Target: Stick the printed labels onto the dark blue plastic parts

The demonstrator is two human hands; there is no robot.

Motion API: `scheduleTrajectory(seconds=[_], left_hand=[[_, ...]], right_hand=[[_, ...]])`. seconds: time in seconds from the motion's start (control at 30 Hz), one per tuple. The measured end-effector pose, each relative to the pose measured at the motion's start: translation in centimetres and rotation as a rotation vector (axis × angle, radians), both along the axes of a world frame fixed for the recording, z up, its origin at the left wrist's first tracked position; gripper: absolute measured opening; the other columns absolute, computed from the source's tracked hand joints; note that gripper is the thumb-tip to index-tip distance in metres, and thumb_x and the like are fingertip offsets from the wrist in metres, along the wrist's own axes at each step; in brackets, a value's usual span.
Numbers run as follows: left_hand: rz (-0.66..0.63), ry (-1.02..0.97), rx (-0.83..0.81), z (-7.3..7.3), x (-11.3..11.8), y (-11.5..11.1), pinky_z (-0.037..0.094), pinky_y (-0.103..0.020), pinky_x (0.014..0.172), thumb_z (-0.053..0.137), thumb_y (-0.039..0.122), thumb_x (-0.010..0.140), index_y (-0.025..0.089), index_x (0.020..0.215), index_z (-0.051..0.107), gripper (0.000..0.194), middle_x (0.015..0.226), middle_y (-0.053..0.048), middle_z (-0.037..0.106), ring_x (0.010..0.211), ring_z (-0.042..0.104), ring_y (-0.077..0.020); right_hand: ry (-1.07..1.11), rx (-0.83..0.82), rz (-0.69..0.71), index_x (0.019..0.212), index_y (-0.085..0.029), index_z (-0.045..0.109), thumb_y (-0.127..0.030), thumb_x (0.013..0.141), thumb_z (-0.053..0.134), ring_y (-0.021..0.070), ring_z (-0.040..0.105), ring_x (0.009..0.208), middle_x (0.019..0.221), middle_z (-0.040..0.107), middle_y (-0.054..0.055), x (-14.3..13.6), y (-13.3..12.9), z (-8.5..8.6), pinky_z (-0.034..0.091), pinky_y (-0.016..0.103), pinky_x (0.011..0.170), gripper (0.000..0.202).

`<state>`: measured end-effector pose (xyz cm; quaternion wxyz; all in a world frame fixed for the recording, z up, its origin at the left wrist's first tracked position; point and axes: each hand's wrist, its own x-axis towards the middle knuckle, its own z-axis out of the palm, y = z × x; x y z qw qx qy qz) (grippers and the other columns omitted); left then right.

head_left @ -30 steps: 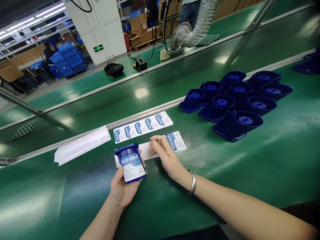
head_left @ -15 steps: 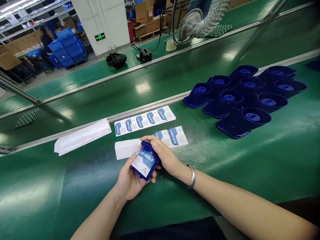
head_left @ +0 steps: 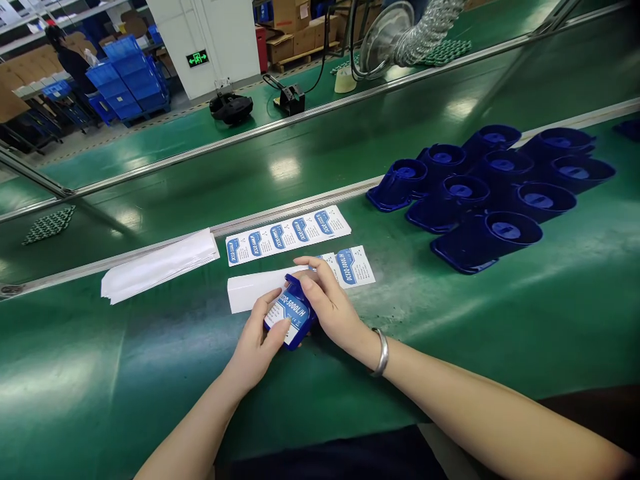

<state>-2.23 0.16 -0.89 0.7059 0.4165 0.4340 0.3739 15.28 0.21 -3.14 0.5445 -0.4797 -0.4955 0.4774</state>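
Observation:
Between my two hands is a dark blue plastic housing [head_left: 291, 312] with a white and blue label on its face. My left hand [head_left: 263, 337] grips its left side, the thumb pressed on the lower part of the label. Wrapped over the top and right side, my right hand [head_left: 333, 303] holds it too; a silver bangle [head_left: 383, 353] circles that wrist. Just behind my hands lies a partly used label strip [head_left: 356, 265], its left part blank white backing. Farther back is a full strip of labels [head_left: 289, 235]. Fingers under the housing are hidden.
Several dark blue housings [head_left: 487, 240] stand grouped on the green bench at right. A stack of blank white strips [head_left: 160, 265] lies at left by a metal rail [head_left: 295, 208]. Beyond are a flexible silver duct [head_left: 430, 33], a black device [head_left: 231, 108] and a distant person [head_left: 70, 63].
My left thumb has moved from the housing's left edge onto the lower label. The housing has turned slightly within my hands, and the view has shifted a little.

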Motion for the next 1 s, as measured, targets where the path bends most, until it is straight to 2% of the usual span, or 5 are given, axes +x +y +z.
scheduleTrajectory(seconds=[0.27,0.4,0.5,0.6,1.0], left_hand=[[-0.094,0.166,0.109,0.5,0.3,-0.4,0.055,-0.044,0.093,0.092,0.018,0.062,0.033,0.145,0.052,0.093,0.144,-0.012,0.055,0.115,0.063,-0.0345],[-0.036,-0.13,-0.175,0.6,0.2,0.3,0.056,-0.038,0.085,0.076,0.046,0.083,0.023,0.13,0.068,0.052,0.136,-0.012,0.063,0.111,0.063,-0.0302],[0.048,-0.189,-0.313,0.3,0.2,0.7,0.053,-0.03,0.085,0.071,0.042,0.089,0.016,0.102,0.078,0.03,0.106,-0.01,0.074,0.097,0.066,-0.0215],[0.024,-0.235,-0.343,0.2,0.1,0.6,0.052,-0.029,0.082,0.076,0.037,0.086,0.016,0.098,0.079,0.025,0.098,-0.008,0.075,0.089,0.067,-0.0185],[0.002,0.02,0.099,0.1,0.2,-0.5,0.049,-0.042,0.097,0.079,0.037,0.081,0.022,0.119,0.072,0.041,0.121,-0.012,0.071,0.112,0.064,-0.0315]], right_hand=[[-0.032,-0.004,0.007,0.132,-0.022,0.046,-0.057,0.106,0.042,0.0252,0.062,0.098,0.107,0.062,0.008,0.6,0.3,0.3,0.052,0.039,0.082,0.044],[-0.148,0.302,0.076,0.138,-0.023,0.042,-0.055,0.106,0.045,0.0298,0.056,0.115,0.125,0.054,0.012,0.7,-0.1,0.5,0.048,0.047,0.097,0.045],[-0.246,0.556,0.176,0.14,-0.025,0.04,-0.056,0.104,0.046,0.0329,0.054,0.113,0.124,0.053,0.013,0.6,-0.5,0.6,0.047,0.053,0.098,0.048],[-0.283,0.574,0.208,0.142,-0.026,0.039,-0.057,0.105,0.042,0.0336,0.053,0.113,0.124,0.053,0.013,0.6,-0.7,0.6,0.046,0.054,0.098,0.048],[-0.251,0.375,0.122,0.143,-0.028,0.043,-0.053,0.108,0.039,0.0328,0.05,0.118,0.13,0.048,0.011,0.2,-1.5,-0.8,0.041,0.053,0.104,0.044]])
